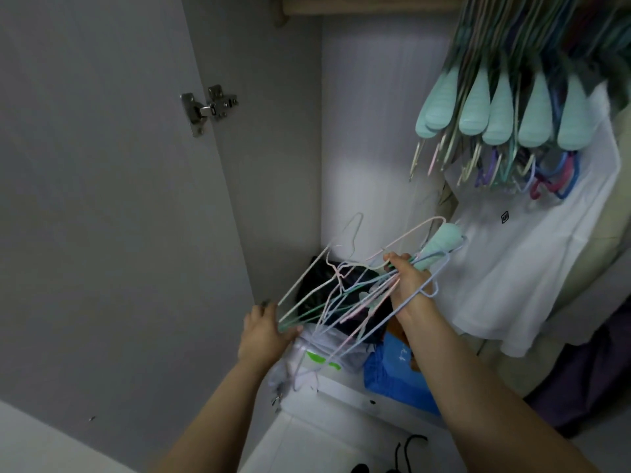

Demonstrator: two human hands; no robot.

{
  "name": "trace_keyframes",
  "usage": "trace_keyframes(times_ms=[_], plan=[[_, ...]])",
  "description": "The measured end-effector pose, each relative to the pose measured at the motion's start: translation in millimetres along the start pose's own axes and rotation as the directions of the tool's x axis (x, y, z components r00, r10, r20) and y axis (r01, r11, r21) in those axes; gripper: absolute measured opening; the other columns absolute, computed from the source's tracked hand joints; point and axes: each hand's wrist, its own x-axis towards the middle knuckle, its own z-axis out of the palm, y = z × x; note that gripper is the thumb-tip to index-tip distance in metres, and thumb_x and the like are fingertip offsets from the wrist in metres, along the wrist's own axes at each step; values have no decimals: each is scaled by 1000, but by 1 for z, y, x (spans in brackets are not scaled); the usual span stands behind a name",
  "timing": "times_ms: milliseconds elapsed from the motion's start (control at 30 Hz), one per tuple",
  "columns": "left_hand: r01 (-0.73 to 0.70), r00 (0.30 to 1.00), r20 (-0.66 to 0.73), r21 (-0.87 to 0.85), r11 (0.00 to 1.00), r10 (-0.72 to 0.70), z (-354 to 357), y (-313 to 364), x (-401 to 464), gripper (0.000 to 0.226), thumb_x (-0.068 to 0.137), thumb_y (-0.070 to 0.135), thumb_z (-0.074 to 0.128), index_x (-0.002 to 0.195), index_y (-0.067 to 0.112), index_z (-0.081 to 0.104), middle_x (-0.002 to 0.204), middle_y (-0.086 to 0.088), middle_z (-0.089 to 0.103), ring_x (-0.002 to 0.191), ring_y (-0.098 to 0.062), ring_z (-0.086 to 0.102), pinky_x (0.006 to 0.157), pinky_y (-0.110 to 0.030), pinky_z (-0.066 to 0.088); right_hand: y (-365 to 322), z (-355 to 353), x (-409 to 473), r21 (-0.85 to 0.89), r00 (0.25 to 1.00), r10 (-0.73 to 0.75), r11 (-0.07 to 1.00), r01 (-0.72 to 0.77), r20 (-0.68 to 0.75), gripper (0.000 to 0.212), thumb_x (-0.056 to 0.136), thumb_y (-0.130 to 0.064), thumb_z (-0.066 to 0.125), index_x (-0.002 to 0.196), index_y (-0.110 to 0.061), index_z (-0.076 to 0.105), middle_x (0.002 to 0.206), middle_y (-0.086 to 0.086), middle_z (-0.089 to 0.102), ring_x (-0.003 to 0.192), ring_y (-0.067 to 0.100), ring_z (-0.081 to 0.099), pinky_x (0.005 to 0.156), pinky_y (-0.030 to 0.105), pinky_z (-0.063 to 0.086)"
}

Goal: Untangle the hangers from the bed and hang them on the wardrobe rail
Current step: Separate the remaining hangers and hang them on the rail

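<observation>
A tangled bundle of thin wire hangers [345, 295], pink, green, white and pale blue, hangs between my two hands inside the open wardrobe. My left hand [264, 327] grips the bundle's lower left corner. My right hand [408, 279] grips its upper right end, where a mint padded hanger [440, 245] sticks out. Many mint and coloured hangers [512, 110] hang in a row at the upper right. The wooden rail [358, 6] shows at the top edge.
A white T-shirt [532, 261] hangs at the right behind the bundle. Dark clothes [317, 278], a blue bag [392, 367] and a clear plastic bag lie on the wardrobe floor. The grey door with a metal hinge [208, 107] stands open on the left.
</observation>
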Motion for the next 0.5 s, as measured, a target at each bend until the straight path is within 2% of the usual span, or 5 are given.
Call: trace_keyframes(times_ms=[133,200,267,367,500], plan=[[-17,991,-129,18,1000,20,-35,-1,7,81,76,56,70,140,14,42,123,-13,47,113,-35,53,89,-41,46,-1,-15,-2,-228,994,-96,968,106,52,32,76,-1,72,63,-21,52,65,0,53,69,21,54,76,38,48],[-13,980,-195,139,990,40,-55,-1,12,67,84,60,57,136,19,47,121,-12,52,110,-35,56,81,-40,47,-2,-20,-5,-349,983,-157,920,181,97,28,79,-4,72,66,-20,53,67,1,54,69,20,54,74,35,48],[3,989,-148,214,977,30,-68,1,18,55,90,59,49,133,24,51,119,-11,57,107,-34,60,79,-37,47,-4,-20,-8,-438,968,-215,864,249,128,26,82,-7,71,68,-19,52,68,1,55,66,18,55,68,29,47],[65,994,-90,-47,997,-69,-68,12,25,42,96,49,46,110,15,65,88,-14,67,83,-34,64,66,-31,42,-8,-20,-8,-455,958,-261,844,285,116,29,80,-3,72,66,-17,50,69,3,56,67,20,55,65,24,47],[67,979,-144,-437,897,-144,-73,54,43,47,99,45,41,90,6,65,82,-17,67,84,-37,65,69,-35,46,-18,-18,-9,-428,962,-253,862,272,103,29,81,1,69,67,-16,49,72,7,56,67,21,55,61,20,46]])
